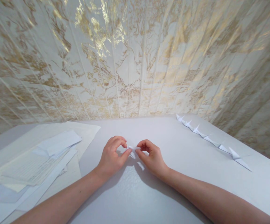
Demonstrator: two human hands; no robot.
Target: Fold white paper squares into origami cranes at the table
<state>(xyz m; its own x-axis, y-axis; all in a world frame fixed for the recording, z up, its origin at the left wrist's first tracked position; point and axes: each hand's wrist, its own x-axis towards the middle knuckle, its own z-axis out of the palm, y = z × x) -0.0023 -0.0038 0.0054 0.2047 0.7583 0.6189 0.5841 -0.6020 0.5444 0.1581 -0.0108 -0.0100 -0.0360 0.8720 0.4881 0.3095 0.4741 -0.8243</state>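
Observation:
A small folded white paper crane is held just above the white table, between my two hands. My left hand pinches one side of it with thumb and forefinger. At the opposite side, the thumb and fingertips of my right hand grip its other end. Parts of the paper are covered by the fingertips. Along the table's right side runs a slanting row of several finished white paper cranes, apart from both hands.
Loose papers lie in a pile on the left, with printed sheets and a folded white sheet on top. The white table meets a gold-patterned curtain at the back.

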